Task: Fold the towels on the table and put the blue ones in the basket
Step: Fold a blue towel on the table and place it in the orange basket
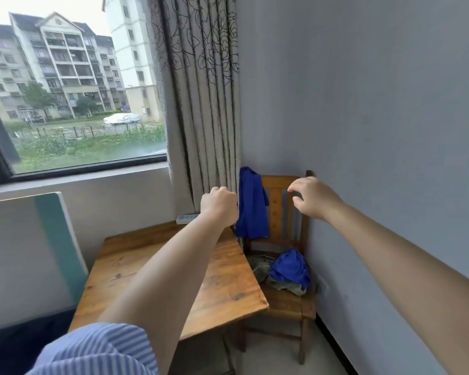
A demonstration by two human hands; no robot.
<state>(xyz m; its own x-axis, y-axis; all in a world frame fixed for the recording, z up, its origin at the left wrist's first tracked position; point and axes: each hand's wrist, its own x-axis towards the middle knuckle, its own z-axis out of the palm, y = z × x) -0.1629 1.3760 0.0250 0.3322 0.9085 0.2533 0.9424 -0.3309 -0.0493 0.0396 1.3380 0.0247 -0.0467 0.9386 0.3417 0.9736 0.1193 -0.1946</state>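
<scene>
In the lower left of the frame we saw our striped sleeve [98, 347], and above it the wooden desk [146, 272] in the lower centre, with no towel on the part that we could see. No basket was in view either.

To the right of the desk stood a wooden chair [290, 307]. On its seat lay one crumpled blue towel [290, 269], resting on a greenish cloth [260, 266]; whether that cloth was one towel or more we could not tell. A second blue towel [252, 209] hung over the left side of the chair back, in the centre of the frame. So we counted two blue towels.

Our left hand [219, 205] was raised just left of the hanging towel, its fingers curled into a fist; if it pinched the towel's edge, this was hidden from us. Our right hand [313, 197] hovered before the chair back with the fingers loosely bent, holding nothing.

We judged the towels light, soft and limp, not slippery and not fragile. The hanging one would be best taken at its top edge or at two corners, so that it falls flat for folding.

At the far end of the desk, by the curtain [201, 104], lay a white remote-like thing [186, 218].
</scene>
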